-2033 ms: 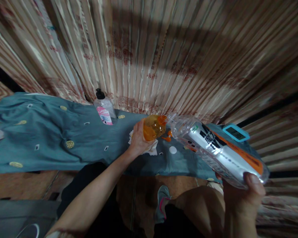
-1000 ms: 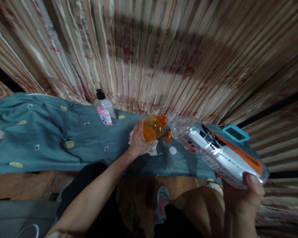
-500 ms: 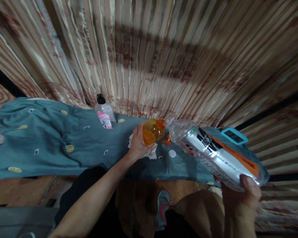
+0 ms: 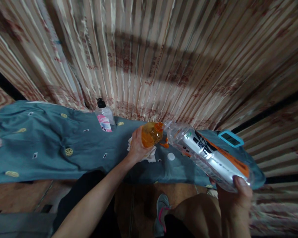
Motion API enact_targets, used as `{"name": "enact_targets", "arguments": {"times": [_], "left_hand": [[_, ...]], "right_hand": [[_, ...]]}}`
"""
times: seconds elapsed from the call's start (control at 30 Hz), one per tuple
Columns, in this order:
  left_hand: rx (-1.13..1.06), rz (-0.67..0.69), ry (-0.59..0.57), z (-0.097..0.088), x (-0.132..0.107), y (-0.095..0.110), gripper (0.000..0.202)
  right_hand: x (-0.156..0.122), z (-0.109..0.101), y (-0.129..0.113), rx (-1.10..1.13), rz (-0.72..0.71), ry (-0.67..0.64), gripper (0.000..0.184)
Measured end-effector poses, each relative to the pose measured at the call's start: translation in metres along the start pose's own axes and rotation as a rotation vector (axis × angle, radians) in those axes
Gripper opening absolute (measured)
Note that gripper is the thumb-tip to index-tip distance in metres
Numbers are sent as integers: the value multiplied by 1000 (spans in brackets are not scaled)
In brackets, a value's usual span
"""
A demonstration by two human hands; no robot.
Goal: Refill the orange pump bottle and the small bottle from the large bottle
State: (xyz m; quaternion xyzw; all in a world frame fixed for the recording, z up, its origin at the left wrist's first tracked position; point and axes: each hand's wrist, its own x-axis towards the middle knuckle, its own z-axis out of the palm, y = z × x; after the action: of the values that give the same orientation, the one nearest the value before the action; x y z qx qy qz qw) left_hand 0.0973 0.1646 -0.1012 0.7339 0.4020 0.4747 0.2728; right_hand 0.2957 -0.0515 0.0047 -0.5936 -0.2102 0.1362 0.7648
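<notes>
My left hand [image 4: 136,145] is wrapped round a small orange bottle [image 4: 151,134] standing on the teal cloth [image 4: 52,145], with a crumpled white tissue [image 4: 149,155] under the hand. My right hand [image 4: 234,195] grips the base of a large clear plastic bottle [image 4: 208,155] with a silver, black and orange label. This bottle is tilted down to the left, its open mouth touching the orange bottle's neck. An orange cap [image 4: 164,144] and a white cap [image 4: 171,156] lie on the cloth just below the two necks.
A pump bottle [image 4: 104,119] with a pink label stands at the back by the striped curtain [image 4: 149,56]. A blue-framed digital device [image 4: 230,138] lies at the right end of the cloth. Below the table edge are my knees and a grey shoe [image 4: 161,211].
The view has shifted slightly, so everything sits a little lower in the picture. Both hands keep the same grip and the large bottle stays tilted against the orange one.
</notes>
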Motion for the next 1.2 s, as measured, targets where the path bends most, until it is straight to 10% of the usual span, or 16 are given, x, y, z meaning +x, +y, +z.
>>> {"name": "enact_targets", "arguments": {"times": [0.8, 1.2], "left_hand": [[20, -59, 81, 6, -7, 6, 96], [88, -14, 64, 0, -5, 13, 82]], "right_hand": [[19, -55, 56, 89, 218, -182, 66], [9, -34, 44, 139, 236, -160, 61]]}}
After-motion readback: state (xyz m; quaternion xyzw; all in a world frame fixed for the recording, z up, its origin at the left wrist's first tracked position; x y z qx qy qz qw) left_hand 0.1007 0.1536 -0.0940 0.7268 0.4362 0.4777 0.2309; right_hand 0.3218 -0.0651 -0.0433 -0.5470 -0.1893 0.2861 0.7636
